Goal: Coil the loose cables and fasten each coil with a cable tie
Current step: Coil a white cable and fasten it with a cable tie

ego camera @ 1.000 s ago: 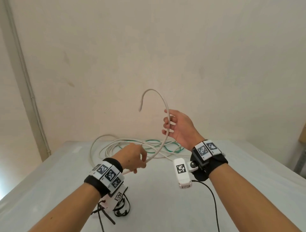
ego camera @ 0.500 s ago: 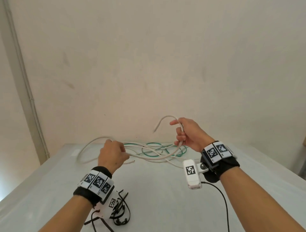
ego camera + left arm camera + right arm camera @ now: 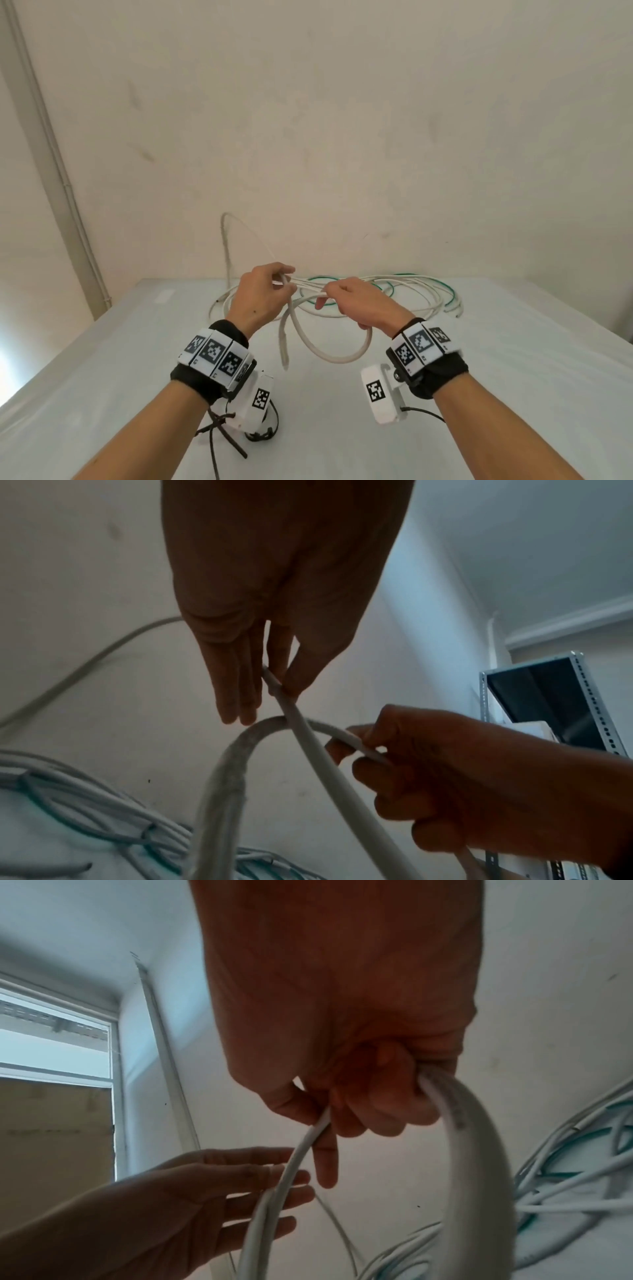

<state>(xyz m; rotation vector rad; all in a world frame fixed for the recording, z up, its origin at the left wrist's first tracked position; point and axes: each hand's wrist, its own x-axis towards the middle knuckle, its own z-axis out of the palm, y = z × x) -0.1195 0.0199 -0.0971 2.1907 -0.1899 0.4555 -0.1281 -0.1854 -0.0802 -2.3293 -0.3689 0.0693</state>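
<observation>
1. The white cable (image 3: 329,353) is up off the table (image 3: 513,394) between both hands – it makes a hanging loop that droops toward the person, with the bottom of the U under the right wrist
2. One free end of the white cable dangles almost straight down, just left of the loop, tip pointing at the table
3. Behind the left hand (image 3: 260,298) another stretch of it arches up against the wall (image 3: 342,120) and drops back to the pile
4. Left hand grip: thumb and forefinger pinching the cable where the strands cross, the other fingers (image 3: 236,685) straight and side by side, pointing away from the wrist
5. Right hand (image 3: 363,301) grip: fingers curled around the cable, the thick loop coming out near the little-finger side, a thinner-looking run leaving past the forefinger (image 3: 325,1156) toward the left hand
6. Both hands are close together above the table, backs up, forearms coming in from the near edge
7. The rest lies as a loose tangle at the far side of the table, mixed with a green cable (image 3: 442,287) – long runs mostly left to right
8. A bunch of black cable ties (image 3: 236,431) sits on the table under the left wrist
</observation>
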